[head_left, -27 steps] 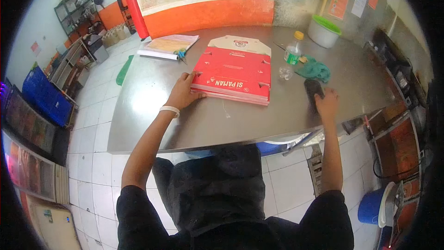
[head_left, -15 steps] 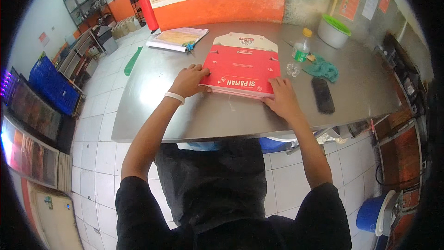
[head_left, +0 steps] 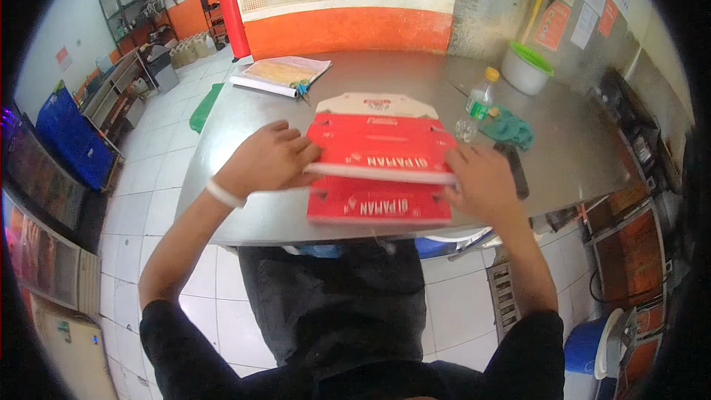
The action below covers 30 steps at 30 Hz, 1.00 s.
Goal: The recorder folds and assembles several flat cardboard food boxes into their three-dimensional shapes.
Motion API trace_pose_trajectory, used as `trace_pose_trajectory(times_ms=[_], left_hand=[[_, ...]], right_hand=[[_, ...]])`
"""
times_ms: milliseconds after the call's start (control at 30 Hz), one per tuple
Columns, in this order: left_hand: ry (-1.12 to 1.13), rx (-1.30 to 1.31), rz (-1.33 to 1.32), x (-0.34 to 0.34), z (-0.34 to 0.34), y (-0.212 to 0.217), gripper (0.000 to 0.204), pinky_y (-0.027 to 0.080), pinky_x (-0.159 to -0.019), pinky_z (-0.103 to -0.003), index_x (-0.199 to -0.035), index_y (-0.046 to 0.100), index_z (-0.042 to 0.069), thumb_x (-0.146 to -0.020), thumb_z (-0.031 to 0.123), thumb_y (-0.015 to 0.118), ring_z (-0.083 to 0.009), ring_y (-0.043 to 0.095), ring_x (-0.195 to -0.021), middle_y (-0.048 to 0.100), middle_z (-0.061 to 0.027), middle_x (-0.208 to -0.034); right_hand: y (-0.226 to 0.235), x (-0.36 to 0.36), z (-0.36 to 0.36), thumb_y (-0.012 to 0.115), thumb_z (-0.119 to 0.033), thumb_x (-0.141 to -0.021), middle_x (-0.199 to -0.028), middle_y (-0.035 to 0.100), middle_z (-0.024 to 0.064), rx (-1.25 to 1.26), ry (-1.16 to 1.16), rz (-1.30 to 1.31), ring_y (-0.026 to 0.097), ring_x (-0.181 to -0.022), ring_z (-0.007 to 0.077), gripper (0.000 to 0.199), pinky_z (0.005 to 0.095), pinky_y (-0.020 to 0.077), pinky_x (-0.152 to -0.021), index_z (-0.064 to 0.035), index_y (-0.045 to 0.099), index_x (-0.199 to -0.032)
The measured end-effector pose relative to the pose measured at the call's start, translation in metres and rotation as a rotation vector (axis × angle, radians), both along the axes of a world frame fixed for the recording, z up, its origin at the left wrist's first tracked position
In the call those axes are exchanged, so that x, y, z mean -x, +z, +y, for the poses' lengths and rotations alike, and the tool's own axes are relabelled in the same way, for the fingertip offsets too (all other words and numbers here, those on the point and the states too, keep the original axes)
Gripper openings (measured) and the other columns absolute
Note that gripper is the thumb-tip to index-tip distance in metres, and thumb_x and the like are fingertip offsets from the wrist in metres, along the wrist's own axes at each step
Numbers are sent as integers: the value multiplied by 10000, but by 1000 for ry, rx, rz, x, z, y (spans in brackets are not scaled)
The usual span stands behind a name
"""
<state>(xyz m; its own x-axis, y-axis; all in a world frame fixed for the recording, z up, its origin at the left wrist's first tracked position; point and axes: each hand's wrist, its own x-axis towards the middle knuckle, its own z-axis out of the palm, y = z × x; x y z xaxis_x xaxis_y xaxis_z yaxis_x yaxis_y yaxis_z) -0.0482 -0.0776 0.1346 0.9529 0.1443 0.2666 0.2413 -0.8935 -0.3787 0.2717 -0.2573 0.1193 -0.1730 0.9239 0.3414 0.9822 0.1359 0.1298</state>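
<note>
A flat red cardboard box blank lies on the steel table in front of me, its near panel folded up into a raised edge. My left hand grips the box's left side, fingers curled over the fold. On the right end of that fold rests my right hand, holding it. A white band circles my left wrist.
Behind the box sit a clear bottle with a yellow cap, a teal cloth, a dark flat object, a white bowl with a green lid, and a stack of papers with scissors. Shelves stand far left.
My right hand left the dark object at the right and came onto the box. The box slid nearer to me and its near panel got folded up.
</note>
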Motion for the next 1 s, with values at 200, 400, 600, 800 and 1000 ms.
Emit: trace_pose_trajectory(times_ms=[200, 400, 600, 800, 1000], left_hand=[[-107, 53, -107, 35, -39, -14, 476, 495, -798, -385, -1113, 591, 47, -791, 338, 785, -237, 641, -855, 639, -80, -908], [158, 414, -982, 8, -67, -90, 630, 312, -1120, -515, -1329, 466, -42, -862, 276, 743, -358, 444, -1333, 450, -246, -1423], [320, 463, -621, -69, 28, -127, 661, 316, -1116, -560, -1395, 469, 7, -918, 427, 652, -417, 393, -1392, 429, -260, -1473], [483, 1114, -729, -61, 114, -97, 685, 422, -1048, -452, -1353, 560, 31, -854, 453, 763, -317, 509, -1303, 567, -201, -1373], [58, 1294, -593, -31, 165, -82, 583, 477, -1009, -362, -1315, 615, 9, -876, 360, 772, -247, 633, -1129, 675, -117, -1262]], right_hand=[[-5, 10, -5, 809, -150, -649, -1344, 622, 127, -19, 65, 65, 631, -1191, 309, 580, 433, 560, -913, -134, 664, -1210], [77, 22, 73, 793, -211, -774, -904, 705, 214, -240, 40, 396, 699, -868, 351, 347, 418, 530, -747, -75, 721, -1085], [173, 19, 145, 791, -248, -798, -812, 703, 179, -254, 196, 152, 669, -703, 294, 402, 384, 515, -721, -35, 710, -1130], [227, 29, 135, 781, -202, -827, -861, 735, 120, -258, 258, 199, 692, -823, 227, 385, 378, 538, -823, 16, 706, -1136], [242, 29, 80, 779, -210, -828, -955, 741, 137, -497, 209, -18, 705, -872, 243, 402, 372, 545, -812, 6, 701, -1158]])
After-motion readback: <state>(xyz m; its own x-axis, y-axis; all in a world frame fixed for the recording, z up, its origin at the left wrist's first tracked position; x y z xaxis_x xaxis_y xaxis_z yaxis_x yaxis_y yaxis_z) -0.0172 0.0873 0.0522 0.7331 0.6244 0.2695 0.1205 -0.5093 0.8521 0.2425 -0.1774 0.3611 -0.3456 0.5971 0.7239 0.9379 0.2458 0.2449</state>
